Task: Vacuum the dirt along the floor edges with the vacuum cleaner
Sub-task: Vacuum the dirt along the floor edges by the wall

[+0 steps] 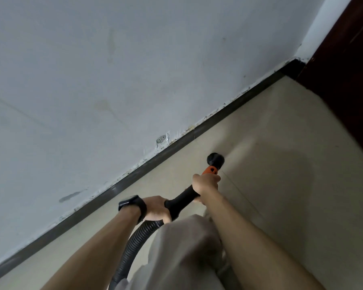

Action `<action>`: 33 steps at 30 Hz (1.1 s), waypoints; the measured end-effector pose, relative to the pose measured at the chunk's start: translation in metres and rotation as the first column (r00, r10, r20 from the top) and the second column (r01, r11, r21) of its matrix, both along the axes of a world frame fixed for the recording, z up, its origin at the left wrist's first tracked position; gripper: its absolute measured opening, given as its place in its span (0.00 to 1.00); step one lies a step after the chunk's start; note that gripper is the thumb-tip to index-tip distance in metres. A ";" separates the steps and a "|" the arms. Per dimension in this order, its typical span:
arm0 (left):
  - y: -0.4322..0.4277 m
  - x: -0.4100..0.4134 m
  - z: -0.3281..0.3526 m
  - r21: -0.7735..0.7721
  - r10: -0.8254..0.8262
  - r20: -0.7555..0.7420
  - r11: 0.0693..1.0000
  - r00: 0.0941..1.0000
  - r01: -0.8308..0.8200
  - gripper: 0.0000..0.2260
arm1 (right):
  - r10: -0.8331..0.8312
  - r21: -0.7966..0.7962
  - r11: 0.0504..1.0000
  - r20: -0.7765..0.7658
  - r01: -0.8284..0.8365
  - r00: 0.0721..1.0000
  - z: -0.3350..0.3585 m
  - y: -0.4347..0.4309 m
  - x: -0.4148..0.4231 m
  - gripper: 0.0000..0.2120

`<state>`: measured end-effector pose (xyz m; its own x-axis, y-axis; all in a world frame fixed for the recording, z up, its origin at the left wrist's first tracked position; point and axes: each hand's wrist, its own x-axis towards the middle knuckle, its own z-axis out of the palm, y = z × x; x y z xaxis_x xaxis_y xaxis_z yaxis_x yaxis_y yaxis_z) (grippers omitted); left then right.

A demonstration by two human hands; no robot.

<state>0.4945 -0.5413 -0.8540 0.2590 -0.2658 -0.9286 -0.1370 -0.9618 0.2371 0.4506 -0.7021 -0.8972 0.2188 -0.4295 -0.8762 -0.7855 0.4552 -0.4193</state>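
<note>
Left hand [156, 208] and right hand [205, 184], fingers [215, 179] tight around vacuum wand [181, 198]; brush head [215, 159] near baseboard [134, 173].

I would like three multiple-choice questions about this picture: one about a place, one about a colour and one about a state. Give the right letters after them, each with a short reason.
1. Where is the watch?
A. on the left wrist
B. on the right wrist
C. on the floor

2. What colour is the collar behind the nozzle?
A. blue
B. orange
C. green

3. What do the hands do?
A. both grip the vacuum wand
B. only one grips it
C. both hang free

Answers:
1 A: the strap sits just behind the left hand.
2 B: the collar is orange and the round nozzle is black.
3 A: the left hand holds the rear end, and the right hand curls round the tube further forward.
</note>
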 end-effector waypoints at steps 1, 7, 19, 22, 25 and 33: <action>-0.010 -0.002 -0.004 -0.013 -0.013 -0.024 1.000 1.000 0.013 0.09 | -0.014 -0.026 1.000 -0.024 0.013 1.000 -0.001 -0.009 -0.004 0.27; -0.074 -0.006 -0.027 -0.053 -0.130 -0.079 0.991 0.988 0.126 0.13 | -0.020 -0.167 0.986 -0.102 0.003 0.995 -0.017 -0.069 -0.017 0.28; -0.158 0.013 -0.032 -0.131 -0.095 0.054 0.986 0.994 0.102 0.19 | -0.182 -0.015 0.983 -0.030 0.181 0.983 -0.017 -0.171 0.011 0.28; -0.162 0.027 0.023 -0.112 -0.148 0.056 0.982 0.987 0.153 0.19 | -0.396 0.228 0.897 0.033 0.378 0.918 0.032 -0.176 0.006 0.22; -0.166 0.045 0.096 -0.081 -0.164 0.013 0.983 0.986 0.165 0.19 | -0.489 0.315 0.840 0.089 0.441 0.868 0.103 -0.167 -0.005 0.17; -0.169 0.018 0.327 -0.053 -0.255 -0.052 0.966 0.965 0.253 0.20 | -0.560 0.356 0.813 0.263 0.460 0.786 0.371 -0.149 -0.045 0.14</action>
<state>0.5124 -0.7101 -0.5267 0.1241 -0.3583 -0.9253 -0.3603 -0.8852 0.2944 0.4061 -0.8510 -0.5264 0.3363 -0.3330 -0.8809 -0.2342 0.8765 -0.4207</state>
